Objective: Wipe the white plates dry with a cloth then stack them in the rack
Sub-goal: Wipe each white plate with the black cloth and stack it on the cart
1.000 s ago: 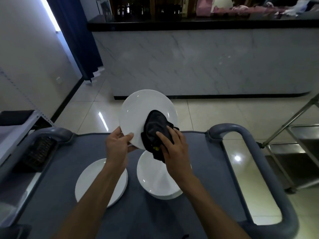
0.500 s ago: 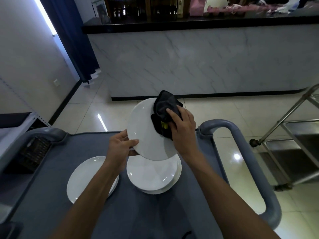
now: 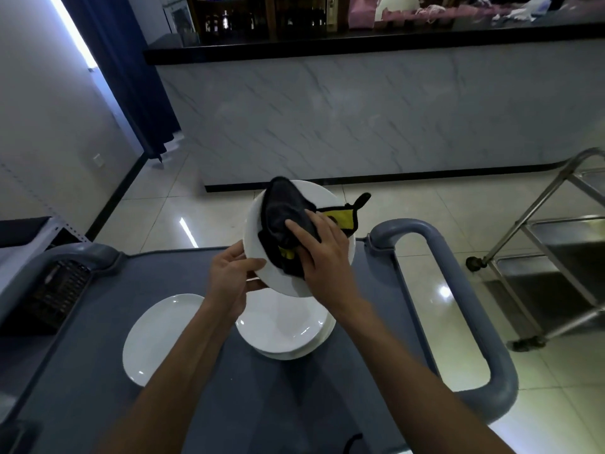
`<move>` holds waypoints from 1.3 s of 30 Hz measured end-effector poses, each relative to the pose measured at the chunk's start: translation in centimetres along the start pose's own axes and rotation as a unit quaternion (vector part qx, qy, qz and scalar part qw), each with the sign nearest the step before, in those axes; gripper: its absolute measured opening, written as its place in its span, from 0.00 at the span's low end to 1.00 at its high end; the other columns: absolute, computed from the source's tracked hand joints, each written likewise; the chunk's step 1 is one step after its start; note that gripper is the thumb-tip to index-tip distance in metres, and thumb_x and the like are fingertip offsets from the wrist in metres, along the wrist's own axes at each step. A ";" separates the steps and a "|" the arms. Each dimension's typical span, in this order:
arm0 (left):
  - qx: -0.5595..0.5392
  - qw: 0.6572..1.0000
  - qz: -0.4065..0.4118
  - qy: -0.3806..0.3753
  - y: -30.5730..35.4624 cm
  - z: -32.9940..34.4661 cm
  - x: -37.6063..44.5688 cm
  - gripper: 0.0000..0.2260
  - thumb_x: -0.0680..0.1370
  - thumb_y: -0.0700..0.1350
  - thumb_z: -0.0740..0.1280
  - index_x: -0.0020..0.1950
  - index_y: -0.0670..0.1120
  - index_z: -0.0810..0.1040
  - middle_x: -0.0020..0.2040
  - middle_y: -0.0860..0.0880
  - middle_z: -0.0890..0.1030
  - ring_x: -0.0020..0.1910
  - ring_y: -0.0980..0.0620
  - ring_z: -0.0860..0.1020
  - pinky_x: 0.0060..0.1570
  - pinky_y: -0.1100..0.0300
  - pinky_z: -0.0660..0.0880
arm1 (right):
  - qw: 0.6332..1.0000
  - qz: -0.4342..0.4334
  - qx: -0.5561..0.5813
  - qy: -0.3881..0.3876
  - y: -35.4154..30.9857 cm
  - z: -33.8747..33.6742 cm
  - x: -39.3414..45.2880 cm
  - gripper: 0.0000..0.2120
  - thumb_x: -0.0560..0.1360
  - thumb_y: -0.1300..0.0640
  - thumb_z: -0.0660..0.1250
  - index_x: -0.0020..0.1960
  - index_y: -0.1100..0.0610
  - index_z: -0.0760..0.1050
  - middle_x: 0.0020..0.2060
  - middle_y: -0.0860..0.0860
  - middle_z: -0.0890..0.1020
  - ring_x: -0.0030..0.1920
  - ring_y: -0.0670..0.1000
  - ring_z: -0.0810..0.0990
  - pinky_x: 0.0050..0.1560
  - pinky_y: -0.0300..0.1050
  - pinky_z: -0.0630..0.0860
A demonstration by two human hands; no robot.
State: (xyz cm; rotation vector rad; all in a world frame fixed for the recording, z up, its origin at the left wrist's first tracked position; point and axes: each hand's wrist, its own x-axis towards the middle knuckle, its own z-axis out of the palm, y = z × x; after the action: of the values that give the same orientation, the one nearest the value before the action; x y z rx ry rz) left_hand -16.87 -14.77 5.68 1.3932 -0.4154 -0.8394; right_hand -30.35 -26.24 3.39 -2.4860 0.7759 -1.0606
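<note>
A person wipes a white plate over a grey cart.

From the head view, the left hand [image 3: 232, 276] grips the lower left rim of a tilted white plate [image 3: 330, 204], thumb curled over its face. The right hand [image 3: 322, 253] presses a bunched black and yellow cloth [image 3: 284, 217] against the plate, fingers fairly straight on top of it. Directly below, on the cart [image 3: 98, 388], sits a stack of plates [image 3: 284, 326]; a single plate [image 3: 157, 339] lies to its left.

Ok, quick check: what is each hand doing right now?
Left hand: grips the raised white plate by its rim.
Right hand: straight fingers press the black cloth onto the plate.
</note>
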 end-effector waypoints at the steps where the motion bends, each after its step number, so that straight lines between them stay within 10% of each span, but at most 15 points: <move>1: -0.011 1.000 0.001 0.010 0.0 -0.2 0.1 0.17 0.75 0.29 0.65 0.59 0.44 0.82 0.49 0.42 0.86 0.44 0.40 0.84 0.42 0.45 0.83 | 1.000 0.003 -0.001 -0.007 0.3 0.0 -0.8 0.22 0.81 0.60 0.65 0.73 0.50 0.72 0.73 0.57 0.70 0.74 0.61 0.65 0.70 0.62 0.65; 25: 0.050 0.995 0.016 -0.087 0.0 -0.3 -1.9 0.17 0.75 0.27 0.65 0.59 0.42 0.82 0.52 0.41 0.86 0.50 0.37 0.84 0.41 0.47 0.83 | 0.999 0.026 0.027 0.038 -3.2 0.0 0.6 0.20 0.81 0.57 0.58 0.72 0.54 0.73 0.73 0.59 0.70 0.74 0.62 0.66 0.70 0.64 0.65; 39: -0.019 1.000 0.012 -0.020 0.0 -1.4 -2.8 0.19 0.74 0.26 0.65 0.59 0.42 0.82 0.49 0.43 0.86 0.42 0.43 0.84 0.38 0.50 0.83 | 0.996 0.061 0.004 0.060 -2.4 -1.0 4.0 0.20 0.80 0.61 0.63 0.72 0.52 0.73 0.72 0.57 0.70 0.74 0.60 0.64 0.72 0.61 0.61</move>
State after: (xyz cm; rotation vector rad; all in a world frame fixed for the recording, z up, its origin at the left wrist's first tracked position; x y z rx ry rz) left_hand -17.71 -11.80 6.00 1.3349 -0.4436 -0.8516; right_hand -27.93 -26.81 7.46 -2.3523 0.9420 -1.1737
